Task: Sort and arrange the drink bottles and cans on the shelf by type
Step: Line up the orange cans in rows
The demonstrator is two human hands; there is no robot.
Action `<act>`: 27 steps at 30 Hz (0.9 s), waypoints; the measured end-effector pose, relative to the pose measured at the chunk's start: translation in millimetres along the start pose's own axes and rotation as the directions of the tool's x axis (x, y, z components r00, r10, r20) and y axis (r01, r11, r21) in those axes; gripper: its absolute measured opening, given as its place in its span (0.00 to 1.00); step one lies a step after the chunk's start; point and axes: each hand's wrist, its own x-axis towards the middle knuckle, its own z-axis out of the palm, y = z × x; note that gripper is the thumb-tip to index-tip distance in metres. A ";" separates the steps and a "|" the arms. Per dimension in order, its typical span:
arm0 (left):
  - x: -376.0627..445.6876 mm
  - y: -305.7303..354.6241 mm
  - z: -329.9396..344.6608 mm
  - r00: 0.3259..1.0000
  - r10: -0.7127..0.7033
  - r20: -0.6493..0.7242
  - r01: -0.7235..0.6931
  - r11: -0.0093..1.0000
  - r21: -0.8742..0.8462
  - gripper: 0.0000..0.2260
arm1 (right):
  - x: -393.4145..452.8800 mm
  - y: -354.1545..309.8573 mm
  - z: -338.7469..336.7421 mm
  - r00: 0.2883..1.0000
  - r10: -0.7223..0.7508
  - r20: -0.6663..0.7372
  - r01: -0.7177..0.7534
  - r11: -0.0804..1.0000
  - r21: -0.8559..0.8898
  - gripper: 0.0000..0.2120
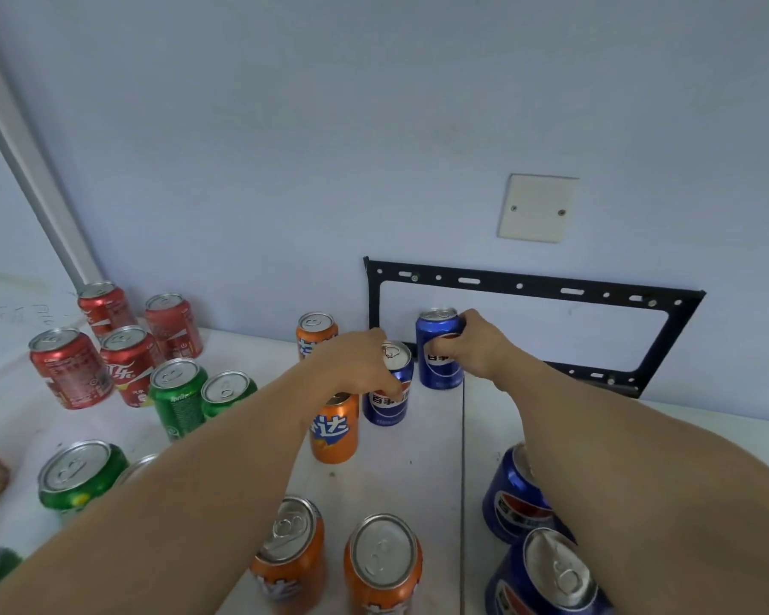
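Plain indoor room, white shelf (418,472), blank wall plate (537,208), empty mounting bracket (529,286)

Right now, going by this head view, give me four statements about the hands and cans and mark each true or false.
1. The right hand grips the blue can by the wall. True.
2. The left hand holds a red can. False: it holds the nearer blue can.
3. The four red cans stand upright at the far left. True.
4. All orange cans stand in one tight group. False: two stand near the hands, two near the front edge.
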 end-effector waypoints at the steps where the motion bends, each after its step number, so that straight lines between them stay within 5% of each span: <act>1: -1.8 1.8 -1.6 1.000 0.004 -0.001 -0.004 0.999 -0.039 0.29 | -3.1 -1.5 -3.7 1.000 -0.002 -0.021 0.002 0.999 0.033 0.28; 7: -19.9 18.9 -17.3 0.996 0.057 -0.067 -0.076 0.940 -0.331 0.27 | -33.8 -15.9 -35.3 0.987 -0.030 -0.156 0.064 0.974 0.219 0.28; 13: -64.4 46.5 -24.3 0.974 0.167 -0.154 -0.227 0.687 -0.690 0.23 | -95.3 -29.6 -59.1 0.953 -0.029 -0.303 0.139 0.926 0.350 0.27; 27: -248.5 75.6 17.5 0.923 0.256 -0.287 -0.364 0.338 -0.868 0.19 | -308.0 -28.6 -23.7 0.843 0.094 -0.529 0.209 0.850 0.483 0.30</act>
